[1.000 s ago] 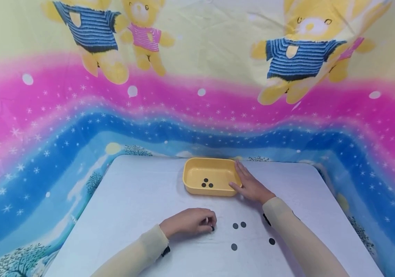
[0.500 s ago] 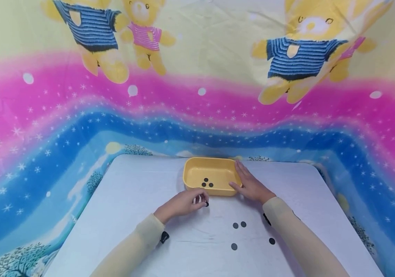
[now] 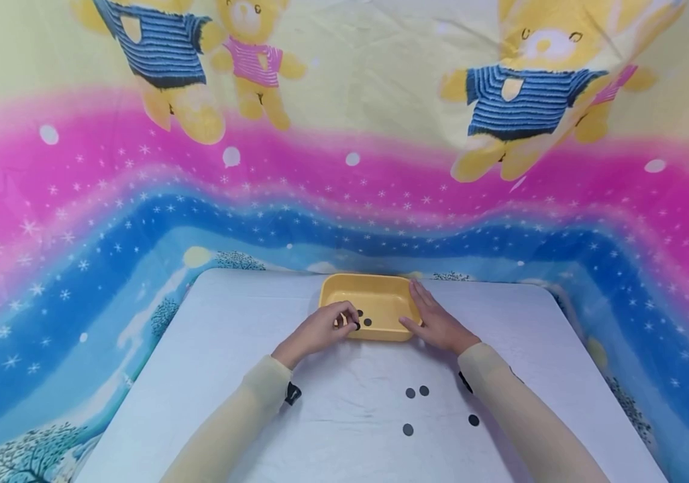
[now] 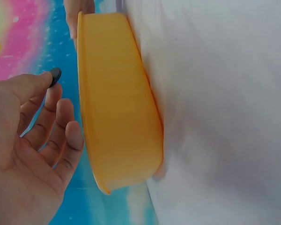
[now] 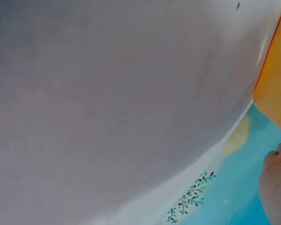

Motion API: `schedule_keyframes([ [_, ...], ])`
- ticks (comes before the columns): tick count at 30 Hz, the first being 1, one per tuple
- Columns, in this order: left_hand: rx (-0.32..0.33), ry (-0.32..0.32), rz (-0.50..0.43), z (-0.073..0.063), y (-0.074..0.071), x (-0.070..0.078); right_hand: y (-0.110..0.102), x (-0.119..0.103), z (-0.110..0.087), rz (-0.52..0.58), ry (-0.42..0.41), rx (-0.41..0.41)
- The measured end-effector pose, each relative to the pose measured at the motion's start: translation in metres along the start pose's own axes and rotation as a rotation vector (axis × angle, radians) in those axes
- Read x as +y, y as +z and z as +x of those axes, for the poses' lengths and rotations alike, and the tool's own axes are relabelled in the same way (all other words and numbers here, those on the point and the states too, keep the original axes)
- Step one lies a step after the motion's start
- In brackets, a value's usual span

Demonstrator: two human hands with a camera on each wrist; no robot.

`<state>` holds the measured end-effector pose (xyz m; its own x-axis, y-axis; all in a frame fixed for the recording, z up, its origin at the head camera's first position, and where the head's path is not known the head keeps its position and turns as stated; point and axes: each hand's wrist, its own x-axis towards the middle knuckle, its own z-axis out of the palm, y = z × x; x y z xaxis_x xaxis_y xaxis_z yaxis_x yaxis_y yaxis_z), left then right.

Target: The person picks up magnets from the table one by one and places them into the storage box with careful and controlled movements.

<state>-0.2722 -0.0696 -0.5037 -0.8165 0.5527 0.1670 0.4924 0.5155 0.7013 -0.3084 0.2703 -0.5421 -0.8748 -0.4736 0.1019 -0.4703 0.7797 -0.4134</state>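
Observation:
My left hand is over the front left rim of a yellow plastic box. Between thumb and index finger it pinches a small flat black disc, the other fingers loosely bent. My right hand rests on the box's right end, fingers stretched along the rim and thumb over the front corner. Inside the box two black discs show; the left hand covers the area beside them. The right wrist view catches only an edge of that hand against the box.
Several dark discs lie on the white table: a close pair, one nearer the front, and one by the right sleeve. A printed cloth with bears hangs behind and around the table.
My left hand has carried the pinched disc from the table away from me, up to the box's front rim. My right hand and the box have stayed in place.

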Motion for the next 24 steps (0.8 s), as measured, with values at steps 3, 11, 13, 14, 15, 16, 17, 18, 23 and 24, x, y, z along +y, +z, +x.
schedule_keyframes([
  [3,0.02,-0.001,-0.018,0.006,-0.001,-0.002,0.0,0.0,0.0,-0.002,-0.001,0.0],
  [11,0.034,-0.056,-0.043,0.024,0.0,-0.008,-0.001,0.001,0.0,-0.002,0.024,-0.012],
  [13,0.035,-0.074,-0.044,0.03,0.001,-0.01,0.0,0.001,0.0,-0.009,0.022,-0.01],
  [14,0.037,-0.085,-0.04,0.032,0.002,-0.012,0.0,0.001,0.0,-0.008,0.025,-0.009],
  [15,0.038,-0.094,-0.035,0.035,0.003,-0.013,-0.001,0.001,0.0,-0.007,0.028,-0.009],
  [16,0.038,-0.102,-0.032,0.037,0.003,-0.015,-0.001,0.0,0.0,-0.006,0.03,-0.009],
  [17,0.038,-0.109,-0.028,0.039,0.004,-0.016,-0.001,0.0,0.0,-0.005,0.031,-0.01],
  [18,0.035,-0.116,-0.026,0.041,0.004,-0.017,-0.001,-0.001,0.0,-0.001,0.031,-0.01],
  [23,0.022,-0.14,-0.042,0.048,0.005,-0.018,0.0,-0.002,0.001,0.003,0.034,-0.011],
  [24,0.023,-0.145,-0.046,0.049,0.005,-0.019,0.0,-0.002,0.001,0.003,0.033,-0.009],
])
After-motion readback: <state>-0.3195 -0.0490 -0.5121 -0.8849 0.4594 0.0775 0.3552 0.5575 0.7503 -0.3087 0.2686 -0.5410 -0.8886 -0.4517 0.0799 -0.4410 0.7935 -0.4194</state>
